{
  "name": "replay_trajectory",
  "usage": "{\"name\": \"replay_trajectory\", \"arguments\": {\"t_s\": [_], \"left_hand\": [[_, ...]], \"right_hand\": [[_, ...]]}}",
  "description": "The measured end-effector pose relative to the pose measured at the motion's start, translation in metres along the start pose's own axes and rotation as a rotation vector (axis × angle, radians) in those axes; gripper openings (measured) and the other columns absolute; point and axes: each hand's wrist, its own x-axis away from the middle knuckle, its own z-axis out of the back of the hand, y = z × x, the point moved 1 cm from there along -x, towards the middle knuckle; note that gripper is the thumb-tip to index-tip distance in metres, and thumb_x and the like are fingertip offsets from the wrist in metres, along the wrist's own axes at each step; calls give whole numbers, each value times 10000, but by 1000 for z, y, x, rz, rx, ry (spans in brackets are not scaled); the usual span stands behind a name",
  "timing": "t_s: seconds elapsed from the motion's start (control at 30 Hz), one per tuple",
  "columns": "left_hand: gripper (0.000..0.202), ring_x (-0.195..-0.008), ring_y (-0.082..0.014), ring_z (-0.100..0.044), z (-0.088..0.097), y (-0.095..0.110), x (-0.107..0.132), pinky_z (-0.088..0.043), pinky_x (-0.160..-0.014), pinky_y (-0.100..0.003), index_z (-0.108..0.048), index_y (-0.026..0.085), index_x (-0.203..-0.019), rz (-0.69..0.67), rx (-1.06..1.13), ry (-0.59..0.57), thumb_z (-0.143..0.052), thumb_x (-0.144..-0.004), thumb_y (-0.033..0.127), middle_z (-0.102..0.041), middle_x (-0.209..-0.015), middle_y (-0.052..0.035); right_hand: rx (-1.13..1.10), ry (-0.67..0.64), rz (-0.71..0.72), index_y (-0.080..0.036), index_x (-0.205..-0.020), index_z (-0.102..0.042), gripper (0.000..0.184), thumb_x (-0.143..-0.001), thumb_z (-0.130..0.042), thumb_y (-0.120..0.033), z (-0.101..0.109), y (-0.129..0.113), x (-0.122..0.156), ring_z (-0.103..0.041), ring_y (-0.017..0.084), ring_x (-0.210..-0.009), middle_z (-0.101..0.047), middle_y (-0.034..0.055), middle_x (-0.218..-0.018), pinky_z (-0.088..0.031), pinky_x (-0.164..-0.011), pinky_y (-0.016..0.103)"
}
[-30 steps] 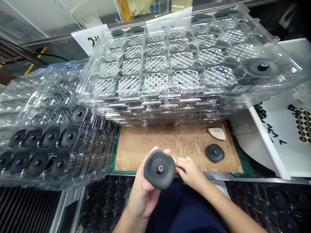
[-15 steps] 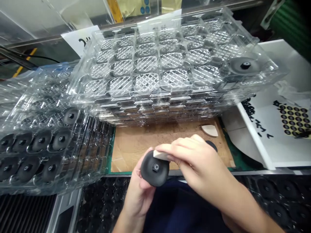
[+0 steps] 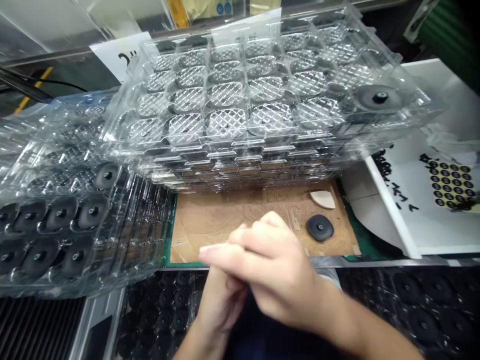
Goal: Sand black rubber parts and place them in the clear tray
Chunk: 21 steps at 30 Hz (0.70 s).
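Brown cardboard mat (image 3: 232,220) on a green-edged bench, backed by a tall stack of clear blister trays (image 3: 258,105) with one black disc (image 3: 377,96) in its right-end pocket; a second tray stack (image 3: 56,210) at left holds rows of black discs. Right hand (image 3: 273,272) lies over the left hand (image 3: 221,300) just in front of the mat's near edge, fingers curled and blurred, covering whatever sits between them — cannot tell what either grips or how tightly. One loose black disc (image 3: 320,227) rests on the mat, right of the hands and apart from them, with a pale wedge-shaped piece (image 3: 323,199) just beyond it; white board (image 3: 431,200) with dot stickers at far right.
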Motion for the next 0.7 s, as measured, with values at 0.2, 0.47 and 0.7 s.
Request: {"name": "replay_trajectory", "arguments": {"t_s": [0.2,0.47,0.7], "left_hand": [[723,-922,-180,-615,2,0,-4,-485,-797,-231,-670,259,-1074,42,75,-4,-856,-399,440,-700,-1017,-20],[731,-1043,-277,-610,3,7,-5,-452,-939,-383,-628,288,-1127,98,117,-51,-794,-454,521,-681,-1074,-42],[563,-1061,-239,-619,-2,15,-7,-497,-882,-298,-612,315,-1131,73,144,-99,-755,-601,440,-623,-1215,-27]], "right_hand": [[-287,201,-529,-266,-1043,-654,196,-900,-526,-227,3,41,38,-618,139,-892,-690,-13,-999,-451,-742,244],[-111,-26,-733,-189,-1001,-703,266,-873,-503,-309,-43,77,106,-652,187,-716,-719,60,-845,-511,-619,288],[-96,-43,-707,-186,-1054,-675,265,-893,-481,-268,-32,71,91,-592,149,-620,-691,52,-835,-478,-573,266]]}}
